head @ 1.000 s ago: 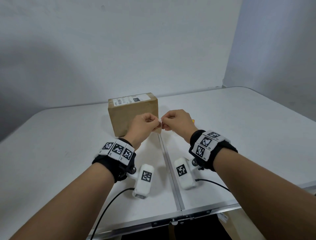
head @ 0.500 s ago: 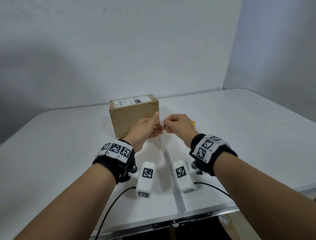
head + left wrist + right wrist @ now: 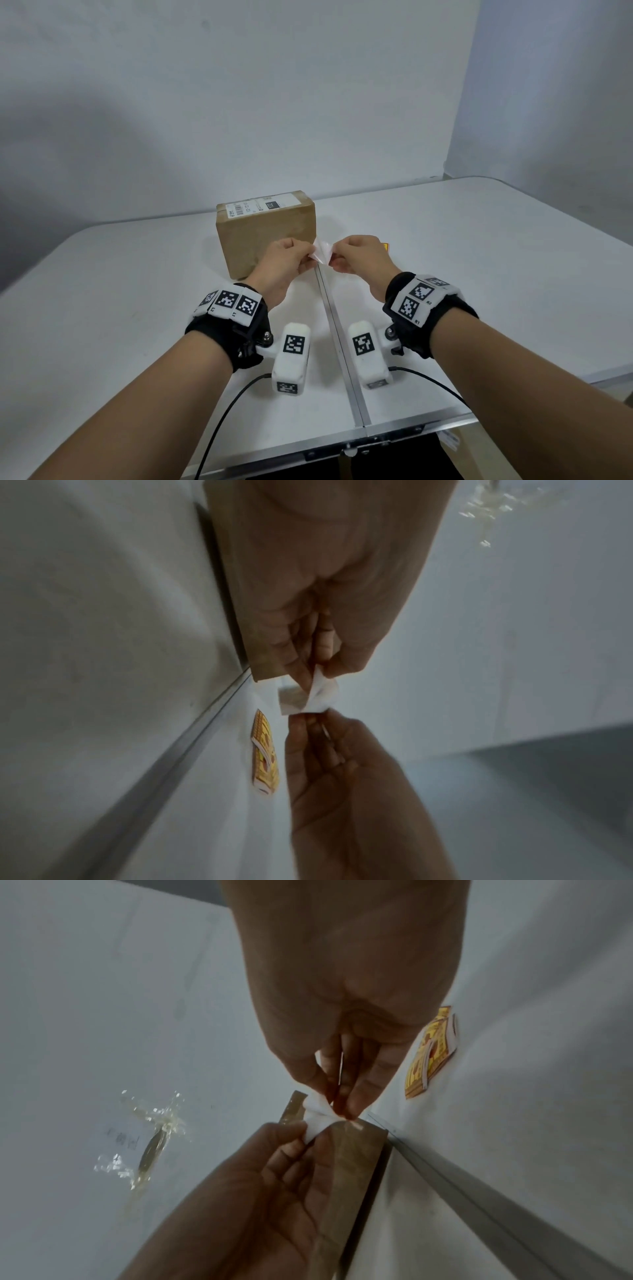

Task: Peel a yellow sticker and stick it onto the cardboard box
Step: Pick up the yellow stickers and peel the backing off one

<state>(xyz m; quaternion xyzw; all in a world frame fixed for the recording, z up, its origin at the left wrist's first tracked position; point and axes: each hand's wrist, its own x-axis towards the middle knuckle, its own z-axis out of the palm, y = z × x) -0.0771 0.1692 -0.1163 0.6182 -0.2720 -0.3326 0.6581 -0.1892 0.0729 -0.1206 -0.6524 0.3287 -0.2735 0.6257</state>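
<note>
The brown cardboard box [image 3: 267,233] with a white shipping label stands on the white table [image 3: 120,308], just behind my hands. Between them is a small sticker sheet [image 3: 322,255], its white side showing, parting into two layers [image 3: 308,699]. My left hand [image 3: 310,262] pinches its left edge with thumb and forefinger in front of the box. My right hand [image 3: 334,257] pinches the right edge [image 3: 318,1115]. The sheet's yellow face is hidden. Both hands are held a little above the table.
A small stack of yellow stickers [image 3: 385,246] lies on the table behind my right hand [image 3: 431,1053]. A crumpled clear plastic wrapper [image 3: 150,1137] lies farther off. A metal seam [image 3: 339,339] runs down the table's middle towards its near edge.
My hands have drawn apart and dropped slightly. The sheet, hidden between touching fingertips before, now shows spread open between them.
</note>
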